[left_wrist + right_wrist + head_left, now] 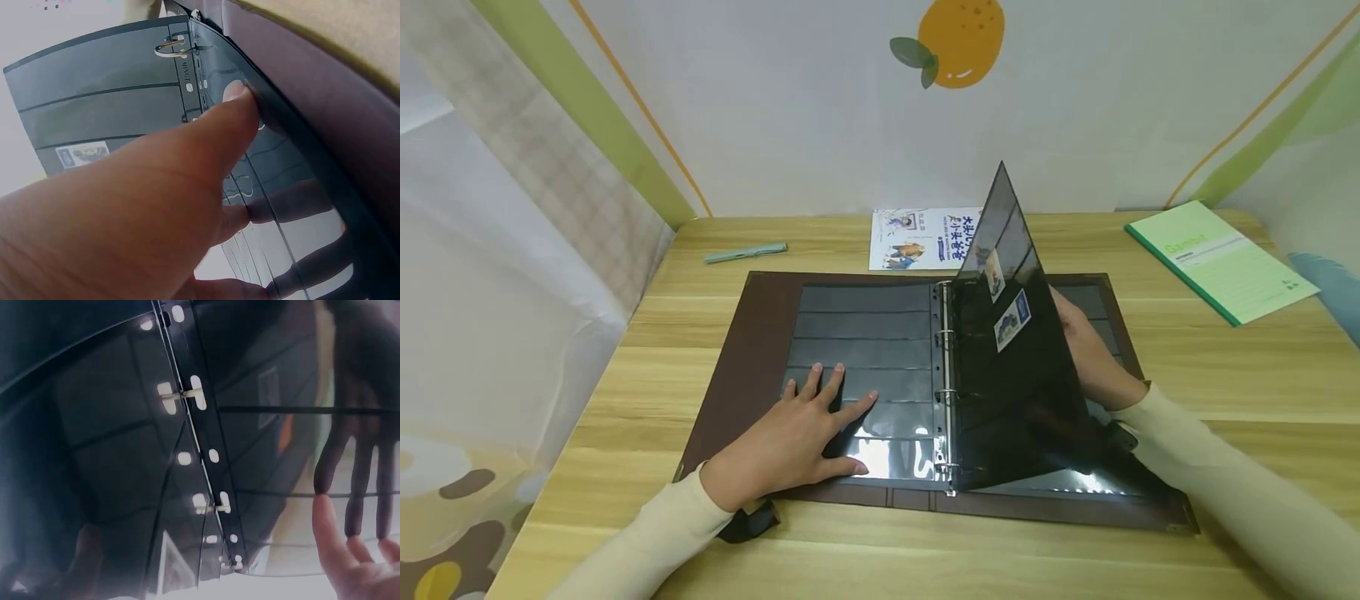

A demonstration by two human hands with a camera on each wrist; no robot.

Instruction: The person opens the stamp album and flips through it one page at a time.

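From the head view we've got the binder (745,367) lying open mid-worktop (1225,392), our left hand (797,437) flat and released on the left-side pages. Our right hand (1086,350) props a black page (1022,392) upright; whether that grip is grasping it, can't tell. Only the right wrist view shows its fingertips (325,512) touching the page.

The bench (1075,533) is pale, matt wood-grain. On it, the binder (737,367) has a brown leather-look cover, glossy dark plastic pages (865,333) and shiny metal rings (946,398).
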